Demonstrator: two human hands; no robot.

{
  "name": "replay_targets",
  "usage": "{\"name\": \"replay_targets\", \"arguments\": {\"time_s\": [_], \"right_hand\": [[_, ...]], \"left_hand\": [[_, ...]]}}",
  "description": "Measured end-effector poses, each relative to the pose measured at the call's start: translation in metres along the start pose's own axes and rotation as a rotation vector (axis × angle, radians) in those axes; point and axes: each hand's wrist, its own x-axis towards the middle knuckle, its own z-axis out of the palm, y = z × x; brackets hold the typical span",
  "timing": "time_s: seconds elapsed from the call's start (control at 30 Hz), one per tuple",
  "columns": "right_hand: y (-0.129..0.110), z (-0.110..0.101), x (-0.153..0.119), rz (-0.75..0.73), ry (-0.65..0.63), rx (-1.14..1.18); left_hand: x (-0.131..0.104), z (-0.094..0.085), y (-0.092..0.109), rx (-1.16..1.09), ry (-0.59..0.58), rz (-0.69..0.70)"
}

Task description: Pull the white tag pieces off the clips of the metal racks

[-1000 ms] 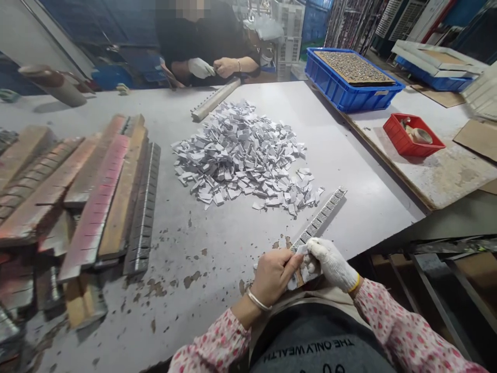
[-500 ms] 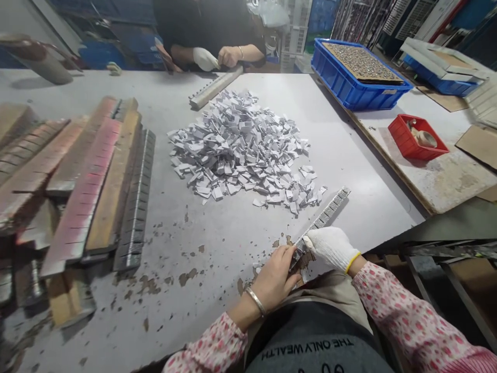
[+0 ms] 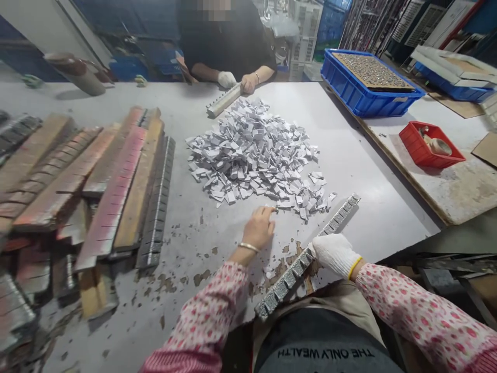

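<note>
A long grey slotted bar [image 3: 290, 277] with a rough, speckled surface slants across the near edge of the table. My right hand [image 3: 337, 255], in a white knit glove with a yellow cuff, is closed around it near its middle. My bare left hand [image 3: 259, 226], a bangle at its wrist, reaches to the near edge of a heap of small white folded pieces [image 3: 252, 155]. Its fingers are stretched forward and slightly bent, with nothing visible in them. The fingertips are close to the lowest pieces; whether they touch is unclear.
Slotted wooden and metal bars [image 3: 120, 191] lie stacked at the left. Across the table a co-worker [image 3: 229, 57] holds a similar bar [image 3: 225, 99]. A blue crate [image 3: 368, 98] and a red bin [image 3: 430, 147] stand on the side table at the right.
My left hand has left the slotted bar and moved forward to the heap's near edge, uncovering the bar's lower end. My right hand still grips the bar. The view has shifted slightly left.
</note>
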Motion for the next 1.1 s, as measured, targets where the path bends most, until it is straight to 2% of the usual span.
{"name": "replay_targets", "arguments": {"time_s": [0.1, 0.17, 0.23, 0.33, 0.37, 0.43, 0.47, 0.53, 0.67, 0.83, 0.87, 0.9, 1.0, 1.03, 1.1], "right_hand": [[0.010, 0.011, -0.003, -0.024, 0.114, 0.046], [0.019, 0.018, -0.004, -0.079, 0.178, 0.096], [0.026, 0.024, -0.005, -0.084, 0.268, 0.155], [0.032, 0.024, -0.006, 0.008, 0.487, 0.280], [0.032, 0.022, -0.006, 0.000, 0.540, 0.352], [0.028, 0.015, -0.006, -0.129, 0.573, 0.532], [0.025, 0.012, -0.006, -0.223, 0.561, 0.624], [0.018, 0.009, -0.006, -0.374, 0.522, 0.784], [0.004, 0.014, -0.014, -0.527, 0.428, 1.065], [-0.005, 0.037, -0.026, -0.658, 0.125, 1.440], [-0.005, 0.043, -0.024, -0.649, 0.109, 1.475], [-0.004, 0.050, -0.021, -0.624, 0.143, 1.476], [0.002, 0.068, -0.007, -0.475, 0.442, 1.350], [0.003, 0.071, -0.004, -0.439, 0.512, 1.304], [0.006, 0.074, -0.007, -0.400, 0.532, 1.242]], "left_hand": [[0.030, -0.015, -0.011, 0.061, 0.061, -0.006], [0.035, -0.021, -0.011, 0.064, 0.079, -0.001], [0.028, -0.023, -0.003, 0.041, 0.093, 0.006], [0.005, -0.020, 0.021, -0.016, 0.101, 0.039], [-0.004, -0.018, 0.030, -0.027, 0.101, 0.062], [-0.021, -0.013, 0.045, -0.073, 0.098, 0.121], [-0.028, -0.010, 0.051, -0.122, 0.090, 0.151], [-0.040, -0.006, 0.055, -0.355, 0.043, 0.172], [-0.057, -0.005, 0.051, -0.710, -0.098, 0.084], [-0.073, 0.003, 0.054, -1.165, -0.400, 0.011], [-0.073, 0.007, 0.054, -1.189, -0.386, -0.011], [-0.073, 0.013, 0.055, -1.161, -0.320, -0.027], [-0.071, 0.025, 0.056, -0.848, 0.010, 0.002], [-0.072, 0.026, 0.057, -0.732, 0.072, 0.036], [-0.077, 0.026, 0.060, -0.565, 0.089, 0.104]]}}
